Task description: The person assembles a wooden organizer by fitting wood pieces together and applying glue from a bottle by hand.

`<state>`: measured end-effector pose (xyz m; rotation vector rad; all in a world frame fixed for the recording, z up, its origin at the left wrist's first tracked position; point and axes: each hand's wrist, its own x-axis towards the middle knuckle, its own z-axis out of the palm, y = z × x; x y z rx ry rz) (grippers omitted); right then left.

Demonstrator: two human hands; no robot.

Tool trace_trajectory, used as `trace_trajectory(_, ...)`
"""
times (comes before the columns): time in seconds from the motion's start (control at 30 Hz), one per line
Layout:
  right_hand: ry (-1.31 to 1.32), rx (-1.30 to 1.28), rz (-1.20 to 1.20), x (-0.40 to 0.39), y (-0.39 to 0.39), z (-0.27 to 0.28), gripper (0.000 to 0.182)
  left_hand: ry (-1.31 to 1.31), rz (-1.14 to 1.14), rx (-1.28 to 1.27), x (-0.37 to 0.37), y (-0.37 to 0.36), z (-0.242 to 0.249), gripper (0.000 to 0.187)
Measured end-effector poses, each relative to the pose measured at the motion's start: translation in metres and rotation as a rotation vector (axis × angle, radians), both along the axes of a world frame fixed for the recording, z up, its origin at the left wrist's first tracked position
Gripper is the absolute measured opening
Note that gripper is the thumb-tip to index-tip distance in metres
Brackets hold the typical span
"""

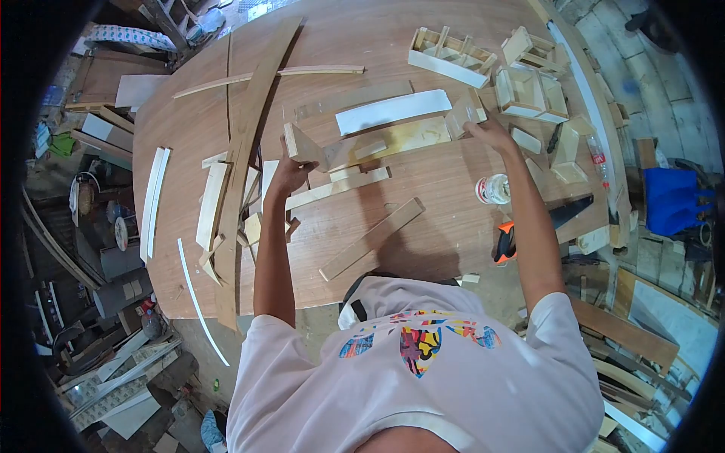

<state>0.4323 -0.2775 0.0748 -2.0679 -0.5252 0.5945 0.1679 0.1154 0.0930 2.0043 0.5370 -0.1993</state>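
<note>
My left hand (290,174) grips a small upright wooden end board (303,146) on the left of the table. With my right hand (491,134) I grip a matching end board (461,117) on the right. A long wooden plank (419,139) with yellowish stains runs between the two end boards, and a small wood strip (371,149) lies on it. Just behind is a white-faced board (393,111). In front of my left hand lies a narrow wood strip (340,188), and nearer my body a loose wooden slat (371,239) rests at a slant.
Right of centre stand an open white tub (492,189) and a handsaw with an orange-black handle (505,241). Small wooden boxes (451,59) sit at the back right, near a plastic bottle (597,158). A long plank (257,151) crosses the table's (423,189) left side.
</note>
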Motion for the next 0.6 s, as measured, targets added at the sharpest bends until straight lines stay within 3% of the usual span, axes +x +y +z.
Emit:
trace_trajectory(0.17, 0.066, 0.035, -0.040, 0.001, 0.005, -0.001, 0.056, -0.088, -0.017, -0.093, 0.002, 0.000, -0.007, 0.082)
trace_trajectory(0.23, 0.151, 0.021, -0.040, -0.001, 0.006, 0.008, 0.091, -0.116, -0.011, -0.126, 0.002, 0.000, -0.009, 0.082)
trace_trajectory(0.43, 0.318, 0.060, -0.087, -0.005, 0.004, 0.024, 0.091, -0.209, -0.003, -0.172, 0.002, -0.002, -0.007, 0.081)
trace_trajectory(0.6, 0.216, 0.104, -0.065, -0.009, 0.007, 0.025, 0.089, -0.146, -0.016, -0.142, -0.002, 0.005, -0.010, 0.083)
